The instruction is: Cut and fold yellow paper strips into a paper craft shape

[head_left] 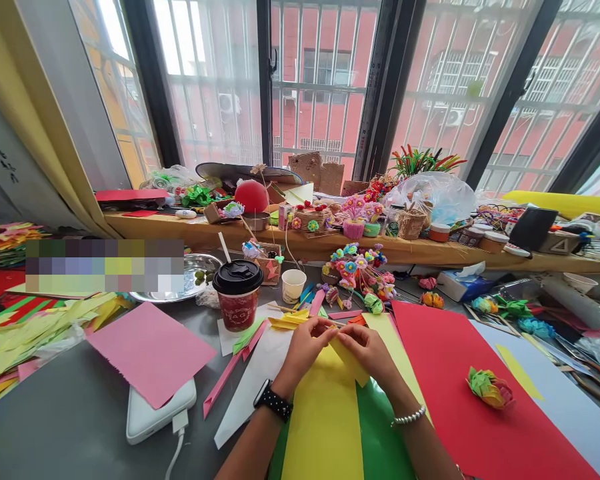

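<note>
My left hand (307, 347), with a black watch at its wrist, is closed in a pinch on the top end of a small yellow paper strip (350, 361). Pinching the same strip from the right is my right hand (367, 347), a silver bead bracelet on its wrist. The strip hangs down at a slant between and below the hands. Beneath it lie a long yellow sheet (325, 420) and a green sheet (380, 433). Folded yellow paper pieces (289, 321) rest just beyond my left hand.
Left of the hands are a dark-lidded cup (237, 297), a pink sheet (153, 353) on a white power bank (160, 413), and a metal tray (200, 263). On the right, a red sheet (460, 340) bears a folded paper flower (490, 387). A paper cup (293, 285) and crocheted flowers (355, 267) stand behind.
</note>
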`<state>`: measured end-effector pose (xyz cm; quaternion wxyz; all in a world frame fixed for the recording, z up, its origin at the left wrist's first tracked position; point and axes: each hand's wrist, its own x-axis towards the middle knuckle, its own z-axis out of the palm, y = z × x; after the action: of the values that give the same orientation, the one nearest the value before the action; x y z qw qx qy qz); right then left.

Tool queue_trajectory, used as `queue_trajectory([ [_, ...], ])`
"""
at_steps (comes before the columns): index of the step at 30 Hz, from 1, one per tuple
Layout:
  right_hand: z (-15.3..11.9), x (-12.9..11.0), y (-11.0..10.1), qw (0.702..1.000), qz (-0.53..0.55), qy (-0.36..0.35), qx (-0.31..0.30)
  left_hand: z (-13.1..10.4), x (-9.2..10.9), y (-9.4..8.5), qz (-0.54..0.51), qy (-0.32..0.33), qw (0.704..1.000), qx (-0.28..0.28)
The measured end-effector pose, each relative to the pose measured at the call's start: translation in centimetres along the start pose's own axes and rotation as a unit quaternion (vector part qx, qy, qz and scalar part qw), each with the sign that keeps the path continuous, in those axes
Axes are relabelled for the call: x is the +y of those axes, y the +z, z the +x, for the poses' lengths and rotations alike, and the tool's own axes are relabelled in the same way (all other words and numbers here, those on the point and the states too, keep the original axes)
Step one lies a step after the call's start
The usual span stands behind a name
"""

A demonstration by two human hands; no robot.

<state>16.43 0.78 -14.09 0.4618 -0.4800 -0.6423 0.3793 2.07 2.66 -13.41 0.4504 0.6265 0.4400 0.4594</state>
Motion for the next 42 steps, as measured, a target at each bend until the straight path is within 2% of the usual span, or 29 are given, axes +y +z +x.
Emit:
queue_trajectory([
  [5, 0.0, -0.2, 0.0, 1.000, -0.007, 0.021, -0.005, -0.3, 0.4, 0.0, 0.033, 0.042, 0.998, 0.025],
  [10, 0.1, 0.2, 0.0, 1.000, 0.015, 0.027, 0.002, -0.2, 0.5, -0.2, 0.001, 0.023, 0.997, 0.071],
  [13, 0.1, 0.3, -0.1, 1.000, 0.007, 0.025, 0.003, 0.1, 0.2, -0.2, -0.026, -0.004, 0.999, 0.041],
  [16, 0.1, 0.2, -0.1, 1.000, 0.006, 0.026, -0.003, 0.1, 0.0, -0.2, -0.023, -0.004, 1.000, 0.012],
  [20, 0.2, 0.3, 0.1, 1.000, 0.007, 0.025, -0.003, 0.0, 0.0, -0.2, -0.015, 0.002, 0.999, 0.036],
  [24, 0.2, 0.6, 0.1, 0.999, 0.018, 0.028, 0.002, 0.1, 0.0, -0.4, -0.052, -0.027, 0.997, 0.059],
  [29, 0.0, 0.3, 0.0, 0.999, 0.024, 0.028, -0.007, 0.1, -0.1, -0.2, -0.114, -0.075, 0.991, -0.011],
  [34, 0.0, 0.0, 0.0, 0.998, 0.044, 0.037, -0.004, -0.2, 0.2, -0.3, -0.049, -0.026, 0.998, 0.034],
  [39, 0.2, 0.5, 0.1, 0.997, 0.063, 0.034, 0.015, 0.1, 0.4, -0.9, -0.075, -0.044, 0.992, 0.094],
  [42, 0.3, 0.6, 0.0, 0.996, 0.079, 0.040, 0.024, 0.2, 0.3, -1.2, -0.092, -0.047, 0.990, 0.096],
])
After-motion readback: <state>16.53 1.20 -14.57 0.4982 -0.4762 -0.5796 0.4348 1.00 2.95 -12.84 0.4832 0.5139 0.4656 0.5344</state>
